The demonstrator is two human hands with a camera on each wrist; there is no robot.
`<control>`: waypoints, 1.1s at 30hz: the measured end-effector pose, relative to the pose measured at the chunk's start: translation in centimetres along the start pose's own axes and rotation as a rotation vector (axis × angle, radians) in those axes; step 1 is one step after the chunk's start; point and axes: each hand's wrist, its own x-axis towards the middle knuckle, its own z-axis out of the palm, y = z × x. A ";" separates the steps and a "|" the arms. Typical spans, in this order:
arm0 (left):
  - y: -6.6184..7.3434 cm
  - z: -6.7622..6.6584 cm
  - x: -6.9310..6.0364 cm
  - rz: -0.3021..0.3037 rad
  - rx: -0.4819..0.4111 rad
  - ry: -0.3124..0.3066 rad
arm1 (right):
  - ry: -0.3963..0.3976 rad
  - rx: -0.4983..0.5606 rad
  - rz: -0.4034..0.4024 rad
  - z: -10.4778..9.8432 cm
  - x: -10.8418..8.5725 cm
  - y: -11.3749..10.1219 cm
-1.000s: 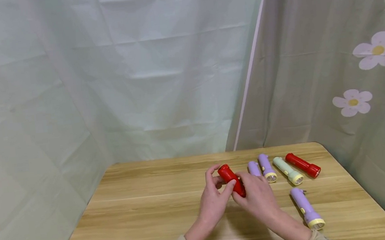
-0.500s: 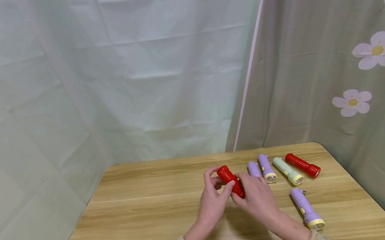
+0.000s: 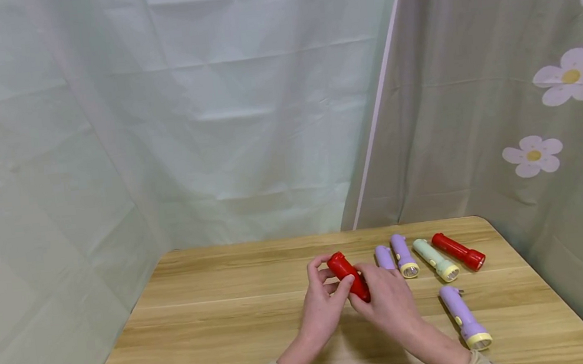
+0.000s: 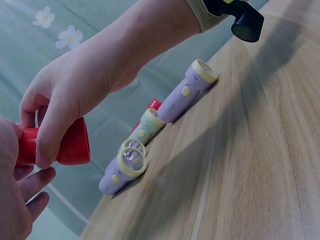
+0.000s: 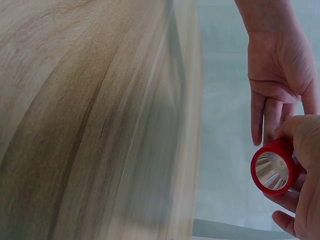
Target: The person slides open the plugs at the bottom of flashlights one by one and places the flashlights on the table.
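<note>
Both hands hold a red flashlight (image 3: 342, 267) above the table, tilted with its tail up and to the left. My left hand (image 3: 319, 305) pinches its body between thumb and fingers on the tail side. My right hand (image 3: 391, 301) grips it nearer the head, which that hand hides in the head view. In the right wrist view the flashlight's round lens end (image 5: 272, 171) shows, unlit. Just behind the right hand lies a purple flashlight (image 3: 384, 256), partly covered by that hand.
On the table (image 3: 205, 321), to the right, lie another purple flashlight (image 3: 401, 249), a mint green flashlight (image 3: 432, 255) and a second red flashlight (image 3: 455, 249). Closer to the front lies a purple flashlight (image 3: 461, 311) with a yellow rim. Curtains (image 3: 253, 121) hang behind the table.
The hands and the red flashlight have drifted very slightly left and down, with the same hold. The flashlights on the table lie as before.
</note>
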 end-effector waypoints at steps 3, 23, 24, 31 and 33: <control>0.1 -0.1 -0.1 -0.004 -0.025 -0.004 | 0.008 0.002 -0.011 -0.1 0.0 0.0; 0.0 0.2 -0.5 0.034 -0.147 -0.004 | 0.014 -0.016 0.041 -0.8 0.3 -0.4; 0.0 0.2 -0.5 0.039 -0.149 -0.006 | 0.012 -0.014 0.040 -0.8 0.3 -0.4; -0.1 0.2 -0.7 0.087 -0.155 -0.014 | 0.014 -0.007 0.016 -1.1 0.2 -0.5; -0.1 0.2 -0.7 0.098 -0.161 -0.012 | 0.019 -0.011 0.003 -1.2 0.2 -0.4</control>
